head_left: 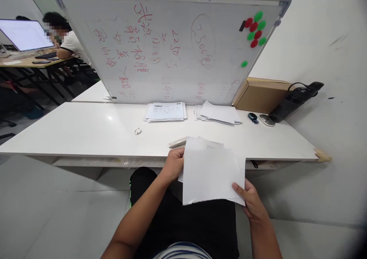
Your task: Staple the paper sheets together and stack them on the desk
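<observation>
I hold a small sheaf of blank white paper sheets (pixel 212 171) over my lap, in front of the white table's front edge (pixel 86 152). My left hand (pixel 172 165) grips the sheets at their left edge. My right hand (pixel 250 201) pinches their lower right corner, thumb on top. Two stacks of paper lie on the table further back: a printed stack (pixel 165 111) and a looser blank stack (pixel 218 113). A pale flat tool (pixel 177 142) lies on the table just behind the held sheets.
A whiteboard (pixel 172 48) with red writing and red and green magnets leans at the table's back. A cardboard box (pixel 260 94), a black device (pixel 295 100), a small dark object (pixel 253 118) and a small white item (pixel 137 131) sit nearby. A person works at a monitor (pixel 25 33) far left.
</observation>
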Motion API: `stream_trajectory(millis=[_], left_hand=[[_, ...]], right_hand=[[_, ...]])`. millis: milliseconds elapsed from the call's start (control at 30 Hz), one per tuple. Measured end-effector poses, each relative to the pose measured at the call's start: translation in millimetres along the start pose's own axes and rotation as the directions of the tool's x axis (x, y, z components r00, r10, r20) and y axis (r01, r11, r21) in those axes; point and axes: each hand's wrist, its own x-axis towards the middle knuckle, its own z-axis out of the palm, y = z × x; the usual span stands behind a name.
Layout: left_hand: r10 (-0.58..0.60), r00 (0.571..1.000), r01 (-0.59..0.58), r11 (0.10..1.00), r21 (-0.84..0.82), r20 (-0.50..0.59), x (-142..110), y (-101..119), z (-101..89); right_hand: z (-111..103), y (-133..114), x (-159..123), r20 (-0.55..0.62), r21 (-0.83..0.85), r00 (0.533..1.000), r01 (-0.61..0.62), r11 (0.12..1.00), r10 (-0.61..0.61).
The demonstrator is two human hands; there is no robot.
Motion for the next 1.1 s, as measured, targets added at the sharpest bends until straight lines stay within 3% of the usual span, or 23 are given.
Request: stream_trajectory(millis=[100,167,500,667,833,967,1100], left_hand=[[-0.066,0.994,0.068,0.997,-0.021,0.091,-1,-3,-2.3],[-0.1,0.989,0.103,0.994,-0.025,0.109,-2,-7,-4.6],[-0.06,0.997,0.064,0.994,-0.087,0.048,-7,-23,-7.0],[-0.071,0.996,0.078,0.979,-0.188,0.048,-11,-28,-4.9],[-0.015,1.0,0.01,0.977,-0.213,-0.021,-5,-38,-6.3],[-0.085,0.99,0.053,0.963,-0.263,-0.113,6,-51,-12.1],[-0.159,0.969,0.103,0.956,-0.274,-0.19,7,-58,-18.8]], right_hand=[[-1,6,-1,0.048,-0.055,0.987,-0.149,0.987,0.152],[1,11,0,0.054,-0.047,0.983,-0.171,0.984,0.173],[18,13,3,-0.089,0.036,0.996,-0.016,0.999,0.019],[22,13,4,-0.073,0.087,0.997,0.003,0.996,0.003],[25,19,9,-0.051,0.114,0.999,-0.01,0.993,0.015],[33,18,16,-0.155,0.031,0.986,0.068,0.997,-0.063],[36,15,22,-0.154,-0.066,0.979,0.123,0.99,-0.132]])
